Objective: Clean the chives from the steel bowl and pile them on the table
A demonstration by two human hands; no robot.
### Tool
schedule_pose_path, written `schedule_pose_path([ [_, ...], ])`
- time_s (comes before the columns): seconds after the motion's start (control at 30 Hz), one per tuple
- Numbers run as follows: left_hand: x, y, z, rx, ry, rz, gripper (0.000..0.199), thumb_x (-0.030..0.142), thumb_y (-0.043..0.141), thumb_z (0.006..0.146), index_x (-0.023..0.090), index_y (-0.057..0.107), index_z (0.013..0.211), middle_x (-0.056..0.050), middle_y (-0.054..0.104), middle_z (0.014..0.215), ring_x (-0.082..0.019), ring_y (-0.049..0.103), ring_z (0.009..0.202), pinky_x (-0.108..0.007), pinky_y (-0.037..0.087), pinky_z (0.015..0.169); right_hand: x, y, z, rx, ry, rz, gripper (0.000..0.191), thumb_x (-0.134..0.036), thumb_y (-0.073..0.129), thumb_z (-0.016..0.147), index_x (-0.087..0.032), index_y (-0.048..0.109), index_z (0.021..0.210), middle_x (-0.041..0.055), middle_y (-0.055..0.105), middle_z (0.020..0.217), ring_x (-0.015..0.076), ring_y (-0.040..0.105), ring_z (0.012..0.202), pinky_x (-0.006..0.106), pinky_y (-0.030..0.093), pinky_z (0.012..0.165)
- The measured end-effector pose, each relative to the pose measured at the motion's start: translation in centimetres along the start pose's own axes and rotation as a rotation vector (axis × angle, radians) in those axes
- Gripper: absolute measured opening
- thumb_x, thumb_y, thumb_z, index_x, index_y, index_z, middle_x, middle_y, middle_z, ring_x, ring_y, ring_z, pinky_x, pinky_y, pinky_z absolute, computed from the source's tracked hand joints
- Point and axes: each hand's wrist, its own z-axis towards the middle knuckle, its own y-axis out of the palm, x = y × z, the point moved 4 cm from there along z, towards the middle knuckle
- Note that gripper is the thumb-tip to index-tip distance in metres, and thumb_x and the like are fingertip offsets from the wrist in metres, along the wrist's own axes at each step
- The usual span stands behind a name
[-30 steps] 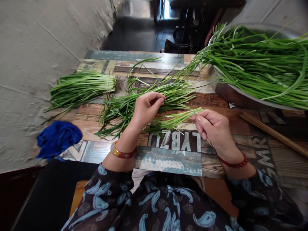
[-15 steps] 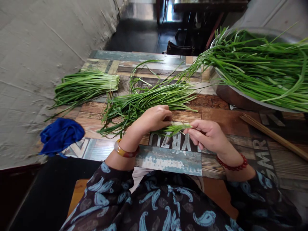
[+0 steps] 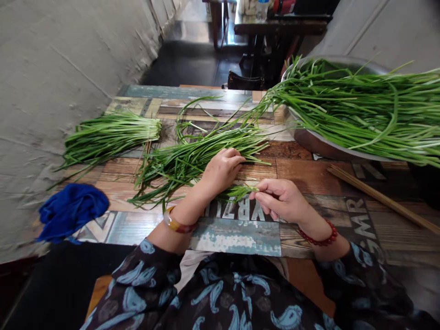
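A loose heap of garlic chives point(image 3: 192, 153) lies across the table in front of me, stems pointing right. My left hand point(image 3: 222, 168) rests at the near edge of this heap, its fingers curled down into the stalks; the fingertips are partly hidden. To its right, my right hand point(image 3: 280, 196) pinches the end of a small bunch of chives point(image 3: 237, 192) between thumb and fingers. The bunch runs back leftward beneath my left hand. Further left lies a neat bundle of chives point(image 3: 117, 133), its pale stem ends lined up.
A large metal bowl point(image 3: 309, 143) heaped with chives stands at the right. Thin wooden sticks point(image 3: 374, 192) lie below it. A crumpled blue cloth point(image 3: 74, 211) sits at the table's left edge, near the grey wall point(image 3: 68, 59). Beyond the table stands another, dark table point(image 3: 278, 28).
The view has shifted, so the table appears lower and further left. My left hand has moved up and right towards the heap's stems. My right hand still pinches the small bunch.
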Motion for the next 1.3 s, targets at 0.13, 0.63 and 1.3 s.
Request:
schedule_pose_path([
  [0.13, 0.3, 0.4, 0.3, -0.107, -0.003, 0.176, 0.023, 0.022, 0.054, 0.094, 0.013, 0.072, 0.104, -0.012, 0.068, 0.101, -0.023, 0.058, 0.089, -0.037, 0.047, 0.083, 0.2, 0.0, 0.1, 0.008, 0.015, -0.005, 0.018, -0.027, 0.056, 0.092, -0.015, 0.068, 0.089, -0.0055, 0.058, 0.052, 0.0046, 0.047, 0.032, 0.015, 0.033, 0.033],
  [0.63, -1.1, -1.3, -0.2, 0.142, -0.222, -0.249, 0.027, 0.001, 0.050, 0.074, 0.014, 0.066, 0.091, -0.003, 0.062, 0.079, -0.015, 0.055, 0.072, -0.027, 0.044, 0.070, 0.8, -1.1, 0.5, 0.240, 0.052, 0.002, 0.020, -0.033, 0.057, 0.091, -0.016, 0.068, 0.088, -0.0061, 0.056, 0.050, 0.0054, 0.045, 0.032, 0.016, 0.032, 0.034],
  [1.3, 1.6, -2.3, -0.5, 0.047, -0.291, -0.796, 0.025, 0.035, 0.061, 0.091, 0.016, 0.078, 0.093, -0.005, 0.070, 0.083, -0.014, 0.059, 0.075, -0.027, 0.046, 0.071, 1.5, -1.3, 0.9, 0.310, 0.039, 0.002, 0.022, -0.037, 0.057, 0.093, -0.017, 0.066, 0.090, -0.0076, 0.053, 0.051, 0.0049, 0.041, 0.034, 0.017, 0.031, 0.036],
])
